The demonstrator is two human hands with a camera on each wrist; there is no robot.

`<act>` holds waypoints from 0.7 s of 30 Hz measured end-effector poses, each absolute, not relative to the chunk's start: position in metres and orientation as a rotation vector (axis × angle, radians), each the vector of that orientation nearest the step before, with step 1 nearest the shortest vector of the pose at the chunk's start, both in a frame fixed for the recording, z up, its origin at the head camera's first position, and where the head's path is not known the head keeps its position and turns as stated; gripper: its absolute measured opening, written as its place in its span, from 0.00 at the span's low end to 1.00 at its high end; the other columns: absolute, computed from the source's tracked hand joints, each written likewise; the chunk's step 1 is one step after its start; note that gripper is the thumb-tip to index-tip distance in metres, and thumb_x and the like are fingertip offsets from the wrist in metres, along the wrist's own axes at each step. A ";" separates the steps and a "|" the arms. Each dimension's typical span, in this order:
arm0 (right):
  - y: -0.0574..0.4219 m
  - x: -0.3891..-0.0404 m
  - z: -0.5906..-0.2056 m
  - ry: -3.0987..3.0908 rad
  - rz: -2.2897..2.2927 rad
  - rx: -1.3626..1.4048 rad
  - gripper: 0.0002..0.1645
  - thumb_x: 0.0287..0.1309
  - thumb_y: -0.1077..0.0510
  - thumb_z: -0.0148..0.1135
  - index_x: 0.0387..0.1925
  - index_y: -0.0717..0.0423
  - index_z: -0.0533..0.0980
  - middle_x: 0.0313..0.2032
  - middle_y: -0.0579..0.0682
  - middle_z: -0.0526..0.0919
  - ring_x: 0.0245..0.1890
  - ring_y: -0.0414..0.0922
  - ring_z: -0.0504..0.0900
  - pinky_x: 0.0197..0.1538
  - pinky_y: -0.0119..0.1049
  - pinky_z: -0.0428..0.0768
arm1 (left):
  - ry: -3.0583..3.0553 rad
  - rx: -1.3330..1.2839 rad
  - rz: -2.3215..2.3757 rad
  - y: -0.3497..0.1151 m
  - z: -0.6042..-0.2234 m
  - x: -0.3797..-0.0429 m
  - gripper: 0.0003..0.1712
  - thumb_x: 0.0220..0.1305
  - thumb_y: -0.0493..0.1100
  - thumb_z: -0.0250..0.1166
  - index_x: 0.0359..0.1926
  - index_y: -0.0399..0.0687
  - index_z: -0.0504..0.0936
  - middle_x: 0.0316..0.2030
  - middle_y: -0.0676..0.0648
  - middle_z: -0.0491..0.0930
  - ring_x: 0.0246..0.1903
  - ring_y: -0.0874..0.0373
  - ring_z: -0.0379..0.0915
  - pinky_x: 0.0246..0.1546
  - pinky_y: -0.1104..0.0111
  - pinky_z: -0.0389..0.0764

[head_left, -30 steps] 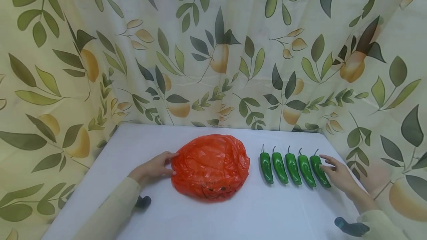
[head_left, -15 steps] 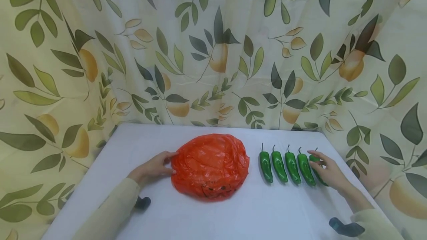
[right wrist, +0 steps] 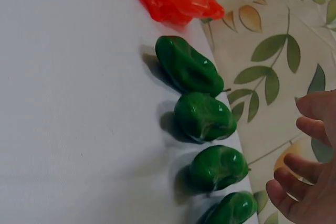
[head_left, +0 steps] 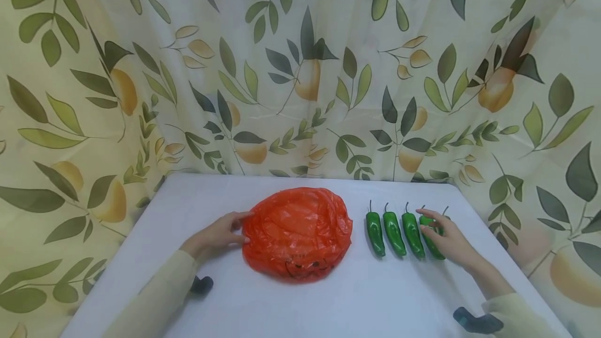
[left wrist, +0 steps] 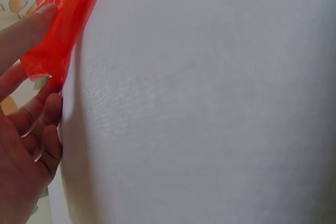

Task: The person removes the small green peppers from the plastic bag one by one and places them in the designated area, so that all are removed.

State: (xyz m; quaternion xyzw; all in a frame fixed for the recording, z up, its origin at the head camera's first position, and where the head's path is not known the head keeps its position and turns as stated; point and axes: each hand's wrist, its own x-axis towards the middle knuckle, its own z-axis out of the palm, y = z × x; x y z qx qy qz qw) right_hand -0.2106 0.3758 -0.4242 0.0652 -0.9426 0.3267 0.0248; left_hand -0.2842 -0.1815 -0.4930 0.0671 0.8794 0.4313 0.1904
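A crumpled red plastic bag (head_left: 296,228) with a dark face print lies on the white table. My left hand (head_left: 213,233) holds its left edge; in the left wrist view the thumb lies on the film and the other fingers (left wrist: 50,148) curl below it. To the right, several green peppers (head_left: 375,234) lie in a row, stems pointing away from me. My right hand (head_left: 448,241) hovers over the right end of the row with fingers loosely bent and nothing in them. It covers most of the rightmost pepper and part of the pepper beside it (head_left: 434,248).
The white table (head_left: 328,312) ends at a curtain (head_left: 281,67) with leaf and fruit prints, which stands behind and at both sides. A dark strapped device (head_left: 478,321) sits at my right wrist, another (head_left: 202,286) at my left.
My right hand has moved left along the row, from beside the rightmost pepper to over the one before it. The left hand and the bag have stayed in place.
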 end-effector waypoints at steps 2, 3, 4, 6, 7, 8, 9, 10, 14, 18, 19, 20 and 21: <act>0.371 -0.210 -0.423 -2.914 1.011 0.212 0.30 0.73 0.60 0.53 0.71 0.65 0.63 0.65 0.76 0.66 0.57 0.70 0.73 0.46 0.52 0.82 | 2.487 0.219 1.196 -0.182 -0.493 -0.284 0.47 0.51 0.53 0.79 0.71 0.77 0.68 0.68 0.53 0.70 0.65 0.49 0.65 0.63 0.46 0.76; 0.369 -0.209 -0.423 -2.912 1.009 0.218 0.30 0.73 0.60 0.54 0.71 0.65 0.63 0.65 0.77 0.66 0.57 0.71 0.73 0.47 0.54 0.82 | 2.494 0.232 1.188 -0.182 -0.493 -0.284 0.47 0.51 0.54 0.79 0.71 0.77 0.68 0.68 0.53 0.70 0.65 0.50 0.65 0.63 0.47 0.76; 0.367 -0.209 -0.423 -2.908 1.008 0.220 0.30 0.72 0.60 0.54 0.71 0.65 0.63 0.65 0.77 0.67 0.57 0.71 0.74 0.48 0.55 0.82 | 2.497 0.245 1.185 -0.182 -0.492 -0.284 0.47 0.52 0.54 0.78 0.72 0.76 0.67 0.68 0.53 0.70 0.65 0.50 0.66 0.64 0.47 0.76; 0.363 -0.209 -0.422 -2.896 1.006 0.245 0.30 0.72 0.61 0.55 0.71 0.65 0.63 0.65 0.76 0.68 0.57 0.71 0.74 0.48 0.56 0.83 | 2.506 0.273 1.178 -0.183 -0.489 -0.283 0.48 0.53 0.55 0.78 0.73 0.73 0.66 0.68 0.52 0.70 0.65 0.49 0.66 0.64 0.46 0.76; 0.362 -0.210 -0.422 -2.890 1.002 0.258 0.30 0.72 0.61 0.55 0.71 0.65 0.63 0.65 0.76 0.68 0.57 0.71 0.74 0.49 0.58 0.83 | 2.510 0.281 1.174 -0.184 -0.488 -0.283 0.49 0.53 0.56 0.77 0.74 0.72 0.65 0.69 0.52 0.70 0.65 0.49 0.66 0.64 0.46 0.75; 0.361 -0.210 -0.421 -2.887 0.995 0.267 0.30 0.72 0.60 0.55 0.71 0.65 0.63 0.65 0.76 0.68 0.57 0.72 0.74 0.49 0.59 0.83 | 2.513 0.289 1.169 -0.184 -0.487 -0.283 0.49 0.53 0.56 0.77 0.75 0.71 0.64 0.69 0.52 0.70 0.66 0.49 0.66 0.64 0.46 0.75; 0.360 -0.210 -0.420 -2.882 0.998 0.278 0.30 0.72 0.60 0.55 0.71 0.65 0.63 0.65 0.76 0.68 0.57 0.72 0.74 0.49 0.60 0.83 | 2.517 0.290 1.165 -0.185 -0.485 -0.282 0.50 0.54 0.57 0.76 0.75 0.70 0.63 0.68 0.52 0.70 0.65 0.49 0.66 0.64 0.45 0.75; 0.359 -0.210 -0.420 -2.877 1.003 0.290 0.30 0.72 0.61 0.55 0.71 0.65 0.64 0.65 0.76 0.68 0.58 0.72 0.74 0.50 0.62 0.82 | 2.522 0.290 1.160 -0.185 -0.484 -0.282 0.49 0.55 0.58 0.76 0.76 0.70 0.63 0.68 0.52 0.71 0.65 0.49 0.66 0.64 0.45 0.75; 0.355 -0.209 -0.417 -2.871 1.007 0.319 0.29 0.71 0.60 0.56 0.70 0.65 0.65 0.64 0.75 0.70 0.56 0.70 0.75 0.48 0.61 0.82 | 2.536 0.300 1.158 -0.187 -0.482 -0.281 0.46 0.59 0.60 0.72 0.76 0.70 0.62 0.65 0.51 0.72 0.64 0.49 0.67 0.63 0.46 0.76; 0.349 -0.206 -0.417 -2.861 1.015 0.335 0.29 0.71 0.60 0.57 0.69 0.64 0.66 0.64 0.73 0.71 0.56 0.68 0.76 0.48 0.52 0.82 | 2.545 0.329 1.194 -0.189 -0.484 -0.277 0.41 0.64 0.60 0.68 0.75 0.66 0.63 0.67 0.49 0.70 0.65 0.47 0.66 0.63 0.44 0.76; 0.347 -0.205 -0.417 -2.855 1.023 0.334 0.28 0.71 0.60 0.57 0.69 0.63 0.66 0.64 0.72 0.71 0.56 0.67 0.76 0.47 0.48 0.81 | 2.550 0.328 1.203 -0.189 -0.484 -0.276 0.40 0.64 0.59 0.68 0.75 0.66 0.64 0.68 0.49 0.70 0.66 0.47 0.66 0.64 0.44 0.75; 0.346 -0.204 -0.418 -2.852 1.025 0.335 0.28 0.71 0.60 0.57 0.69 0.63 0.66 0.65 0.72 0.71 0.57 0.67 0.75 0.47 0.44 0.80 | 2.550 0.323 1.214 -0.190 -0.484 -0.275 0.40 0.64 0.60 0.67 0.74 0.65 0.64 0.68 0.48 0.69 0.66 0.46 0.66 0.64 0.44 0.75; 0.344 -0.204 -0.418 -2.848 1.029 0.333 0.28 0.71 0.61 0.57 0.69 0.63 0.66 0.65 0.72 0.71 0.56 0.65 0.76 0.47 0.41 0.80 | 2.550 0.324 1.226 -0.190 -0.484 -0.273 0.40 0.65 0.60 0.67 0.74 0.64 0.65 0.69 0.48 0.69 0.67 0.46 0.66 0.63 0.43 0.75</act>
